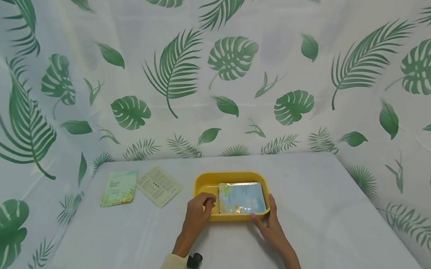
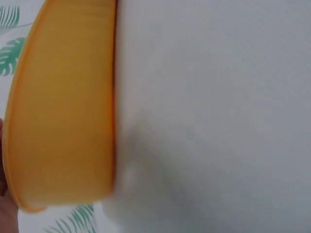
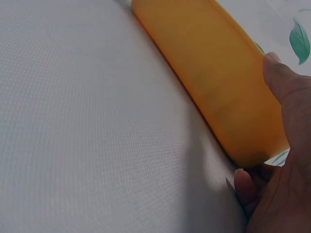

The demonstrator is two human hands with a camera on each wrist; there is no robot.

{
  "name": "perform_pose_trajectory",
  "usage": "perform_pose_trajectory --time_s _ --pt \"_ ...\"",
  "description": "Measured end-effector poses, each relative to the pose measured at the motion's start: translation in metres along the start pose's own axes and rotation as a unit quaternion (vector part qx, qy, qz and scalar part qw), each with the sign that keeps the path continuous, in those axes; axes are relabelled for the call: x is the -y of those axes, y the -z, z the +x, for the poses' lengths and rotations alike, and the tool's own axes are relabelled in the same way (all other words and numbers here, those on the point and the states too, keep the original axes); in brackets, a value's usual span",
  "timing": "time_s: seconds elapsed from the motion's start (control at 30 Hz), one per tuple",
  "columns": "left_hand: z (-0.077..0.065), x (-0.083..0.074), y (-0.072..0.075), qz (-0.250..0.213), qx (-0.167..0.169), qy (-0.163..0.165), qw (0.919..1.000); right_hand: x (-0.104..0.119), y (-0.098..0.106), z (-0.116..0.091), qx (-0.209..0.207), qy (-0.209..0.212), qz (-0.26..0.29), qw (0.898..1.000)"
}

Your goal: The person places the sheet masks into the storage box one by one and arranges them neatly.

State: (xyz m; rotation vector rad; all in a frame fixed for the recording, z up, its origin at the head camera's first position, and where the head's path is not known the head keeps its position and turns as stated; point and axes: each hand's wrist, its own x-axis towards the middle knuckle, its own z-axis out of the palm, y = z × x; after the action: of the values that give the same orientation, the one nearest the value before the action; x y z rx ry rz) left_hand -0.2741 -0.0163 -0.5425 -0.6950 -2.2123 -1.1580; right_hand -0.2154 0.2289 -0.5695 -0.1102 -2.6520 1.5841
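Note:
A shallow yellow tray (image 1: 228, 174) with rounded corners stands on the white table. Inside it, toward the right, lies a shiny pale-blue sachet (image 1: 241, 197) with green and yellow print. My right hand (image 1: 272, 230) grips the tray's front right corner, thumb at the front rim and fingers along the right end. In the right wrist view, that thumb (image 3: 279, 80) lies against the yellow wall. My left hand (image 1: 198, 213) reaches over the tray's front left rim with bent fingers, fingertips close to the sachet's left edge. Whether they pinch anything, I cannot tell.
Farther left on the table lie a green sachet (image 1: 119, 189) and, beside it, a beige printed sachet (image 1: 159, 186). White cloth with green leaf prints (image 1: 236, 105) hangs behind the table and along both sides.

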Motion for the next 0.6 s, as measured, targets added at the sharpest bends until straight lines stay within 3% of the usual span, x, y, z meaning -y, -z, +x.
perform_pose_trajectory --time_s 0.07,0.13,0.2,0.27,0.4,0.47,0.53,0.6 --pt "-0.005 0.004 0.008 0.004 -0.025 0.013 0.9996 0.000 0.000 0.000 0.001 0.000 -0.001 1.000" --pt "-0.007 0.009 0.017 -0.011 -0.045 0.052 0.9976 0.001 0.000 0.001 0.001 0.000 -0.002 1.000" --pt "-0.006 0.015 0.029 -0.052 -0.055 0.126 0.9891 0.003 0.001 0.001 -0.001 0.005 -0.002 1.000" --pt "-0.001 0.025 0.042 -0.099 -0.066 0.210 0.9705 0.007 0.002 0.006 -0.006 0.017 0.001 1.000" --pt "-0.004 0.051 0.070 -0.161 -0.080 0.382 0.9065 0.008 0.002 0.010 -0.012 0.034 0.004 0.999" --pt "-0.013 0.063 0.083 -0.187 -0.097 0.452 0.8667 0.005 0.001 0.007 -0.009 0.033 0.005 0.999" --pt "-0.022 0.073 0.096 -0.223 -0.127 0.503 0.8255 0.002 -0.001 0.004 -0.008 0.027 0.006 1.000" --pt "-0.027 0.080 0.107 -0.258 -0.166 0.530 0.7907 0.001 0.000 0.002 -0.008 0.022 0.007 1.000"
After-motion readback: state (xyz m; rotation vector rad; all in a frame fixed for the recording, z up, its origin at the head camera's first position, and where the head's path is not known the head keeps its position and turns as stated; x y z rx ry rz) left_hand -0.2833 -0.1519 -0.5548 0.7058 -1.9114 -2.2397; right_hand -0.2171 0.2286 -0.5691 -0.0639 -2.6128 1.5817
